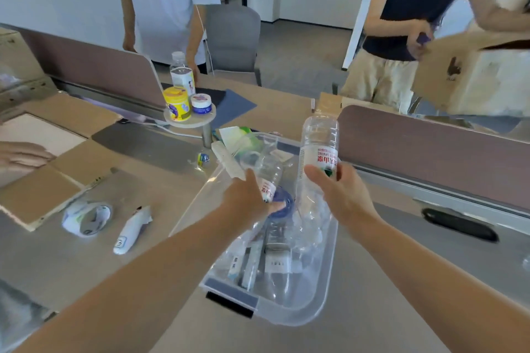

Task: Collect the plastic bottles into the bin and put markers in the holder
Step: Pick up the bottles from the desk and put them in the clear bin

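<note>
A clear plastic bin (321, 299) stands on the desk in front of me, with several clear bottles and small items lying inside. My left hand (248, 199) grips a short clear bottle (265, 172) with a red label, held over the bin's far left part. My right hand (342, 192) holds a taller clear bottle (318, 143) upside down above the bin, its red and green label under my fingers. A white marker-like item (132, 230) lies on the desk left of the bin. Another labelled bottle (182, 73) stands at the back.
A tape roll (87, 219) lies near the marker-like item. Flattened cardboard (66, 157) covers the left desk, with another person's hand on it. A yellow jar (177, 103) and a small white jar (201, 103) sit on a round stand. Two people stand behind the desk, one holding a cardboard box (476, 77).
</note>
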`<state>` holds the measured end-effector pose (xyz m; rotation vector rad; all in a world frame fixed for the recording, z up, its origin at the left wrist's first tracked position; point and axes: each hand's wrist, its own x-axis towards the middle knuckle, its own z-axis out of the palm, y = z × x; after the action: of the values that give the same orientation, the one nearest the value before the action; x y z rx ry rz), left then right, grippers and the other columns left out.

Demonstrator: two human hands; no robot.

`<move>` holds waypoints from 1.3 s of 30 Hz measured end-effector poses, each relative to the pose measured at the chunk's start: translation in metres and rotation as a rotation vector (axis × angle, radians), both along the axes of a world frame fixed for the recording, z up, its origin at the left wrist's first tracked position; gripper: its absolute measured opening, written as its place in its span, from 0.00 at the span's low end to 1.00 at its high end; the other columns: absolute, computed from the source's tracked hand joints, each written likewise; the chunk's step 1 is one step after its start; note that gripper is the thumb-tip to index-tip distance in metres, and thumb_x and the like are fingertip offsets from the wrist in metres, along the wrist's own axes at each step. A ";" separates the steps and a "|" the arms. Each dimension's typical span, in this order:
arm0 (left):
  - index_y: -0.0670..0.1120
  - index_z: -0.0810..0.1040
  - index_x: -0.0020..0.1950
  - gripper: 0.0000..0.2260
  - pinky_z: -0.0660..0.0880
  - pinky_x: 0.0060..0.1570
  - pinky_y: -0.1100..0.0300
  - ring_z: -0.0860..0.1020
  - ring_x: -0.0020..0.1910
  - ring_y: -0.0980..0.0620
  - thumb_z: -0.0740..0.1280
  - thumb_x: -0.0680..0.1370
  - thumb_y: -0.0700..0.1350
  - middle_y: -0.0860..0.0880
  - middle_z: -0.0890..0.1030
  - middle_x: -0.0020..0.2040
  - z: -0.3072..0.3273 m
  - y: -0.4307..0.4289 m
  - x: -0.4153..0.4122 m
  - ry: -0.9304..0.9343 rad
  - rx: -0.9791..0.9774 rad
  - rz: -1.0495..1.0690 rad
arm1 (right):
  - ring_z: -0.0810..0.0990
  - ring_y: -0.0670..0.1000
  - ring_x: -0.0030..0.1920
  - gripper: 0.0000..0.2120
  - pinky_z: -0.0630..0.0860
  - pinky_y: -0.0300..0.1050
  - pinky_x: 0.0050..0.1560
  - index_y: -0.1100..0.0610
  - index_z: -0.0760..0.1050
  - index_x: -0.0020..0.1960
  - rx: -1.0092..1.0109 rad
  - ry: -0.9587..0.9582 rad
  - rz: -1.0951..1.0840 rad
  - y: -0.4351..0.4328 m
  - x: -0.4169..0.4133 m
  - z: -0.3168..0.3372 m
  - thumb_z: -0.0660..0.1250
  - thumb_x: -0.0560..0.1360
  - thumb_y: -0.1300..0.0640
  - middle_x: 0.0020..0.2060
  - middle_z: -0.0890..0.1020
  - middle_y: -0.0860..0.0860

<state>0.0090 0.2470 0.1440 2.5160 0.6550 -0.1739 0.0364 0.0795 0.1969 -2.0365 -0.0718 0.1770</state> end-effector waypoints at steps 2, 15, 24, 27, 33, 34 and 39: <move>0.45 0.50 0.76 0.47 0.70 0.51 0.55 0.74 0.63 0.41 0.66 0.69 0.69 0.39 0.71 0.68 -0.002 0.002 -0.004 0.033 -0.022 -0.018 | 0.77 0.47 0.37 0.19 0.72 0.41 0.33 0.56 0.73 0.50 -0.091 -0.128 -0.051 0.008 0.001 -0.001 0.69 0.70 0.41 0.41 0.79 0.49; 0.47 0.63 0.71 0.25 0.72 0.50 0.54 0.76 0.53 0.46 0.59 0.78 0.58 0.45 0.74 0.61 0.087 0.048 -0.010 -0.328 -0.045 -0.118 | 0.75 0.52 0.47 0.16 0.72 0.46 0.47 0.58 0.75 0.58 -0.219 -0.053 -0.134 0.033 -0.013 -0.071 0.60 0.78 0.49 0.55 0.75 0.56; 0.47 0.62 0.73 0.23 0.71 0.50 0.57 0.76 0.57 0.45 0.60 0.80 0.52 0.44 0.75 0.64 0.078 -0.106 0.029 -0.302 -0.250 -0.476 | 0.71 0.48 0.38 0.07 0.64 0.38 0.38 0.55 0.76 0.41 -0.400 -0.249 -0.308 -0.100 -0.035 -0.048 0.62 0.76 0.61 0.44 0.74 0.50; 0.48 0.62 0.73 0.24 0.71 0.52 0.56 0.76 0.56 0.45 0.61 0.79 0.53 0.45 0.73 0.65 0.079 -0.169 0.031 -0.297 -0.296 -0.612 | 0.75 0.54 0.42 0.07 0.66 0.41 0.42 0.59 0.78 0.42 -0.485 -0.198 -0.459 -0.167 -0.053 -0.045 0.62 0.75 0.62 0.46 0.76 0.53; 0.47 0.64 0.71 0.23 0.71 0.54 0.54 0.76 0.58 0.43 0.62 0.78 0.53 0.43 0.77 0.61 0.070 -0.283 0.006 -0.213 -0.309 -0.837 | 0.76 0.56 0.46 0.07 0.69 0.42 0.45 0.60 0.80 0.45 -0.555 -0.060 -0.738 -0.287 -0.117 -0.053 0.63 0.75 0.61 0.49 0.77 0.55; 0.47 0.65 0.71 0.23 0.71 0.54 0.55 0.76 0.58 0.43 0.62 0.78 0.52 0.43 0.77 0.61 0.070 -0.302 0.001 -0.203 -0.303 -0.867 | 0.75 0.55 0.45 0.08 0.69 0.43 0.45 0.60 0.80 0.45 -0.574 -0.041 -0.763 -0.305 -0.128 -0.055 0.62 0.75 0.61 0.49 0.77 0.55; 0.47 0.64 0.72 0.24 0.74 0.55 0.54 0.77 0.57 0.44 0.63 0.78 0.53 0.44 0.75 0.62 0.069 -0.390 -0.021 -0.159 -0.302 -0.969 | 0.73 0.54 0.44 0.08 0.64 0.40 0.45 0.62 0.80 0.44 -0.549 -0.019 -0.916 -0.387 -0.172 -0.060 0.62 0.75 0.63 0.46 0.74 0.53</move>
<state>-0.0120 -0.1435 0.2131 2.3009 -0.6458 -0.3696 -0.1356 -0.3074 0.1365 -2.3905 0.9761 -0.4438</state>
